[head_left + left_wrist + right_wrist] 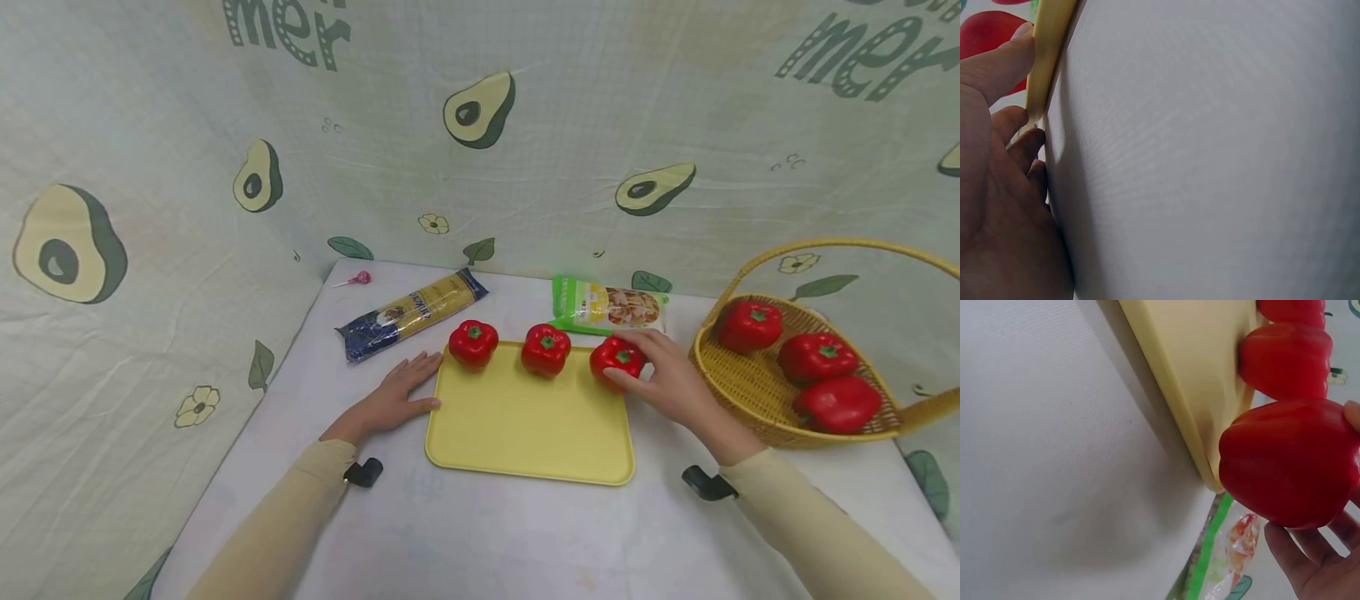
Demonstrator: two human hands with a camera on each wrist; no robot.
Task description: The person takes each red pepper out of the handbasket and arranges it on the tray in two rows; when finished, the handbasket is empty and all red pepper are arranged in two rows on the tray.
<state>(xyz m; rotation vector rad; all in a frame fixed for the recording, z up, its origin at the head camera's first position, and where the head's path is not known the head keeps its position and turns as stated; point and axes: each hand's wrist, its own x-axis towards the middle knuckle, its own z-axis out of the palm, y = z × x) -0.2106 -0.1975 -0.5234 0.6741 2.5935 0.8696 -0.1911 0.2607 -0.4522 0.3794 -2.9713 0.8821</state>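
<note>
My right hand (670, 381) holds a red bell pepper (617, 358) between thumb and fingers at the back right corner of a yellow tray (525, 425). In the right wrist view that bell pepper (1291, 462) shows large, with fingers curled against its side. Two more bell peppers stand along the tray's back edge, one in the middle (546, 350) and one at the back left corner (473, 343). My left hand (392, 400) lies on the table at the tray's left side, fingers extended, its thumb at the rim. In the left wrist view the thumb overlaps the tray edge (1054, 50).
A yellow wicker basket (738, 408) with a tall handle stands at the right, holding three red bell peppers. Behind the tray lie a blue and gold pasta packet (412, 315) and a green packet (611, 307). A pink lollipop (363, 277) lies at the back left.
</note>
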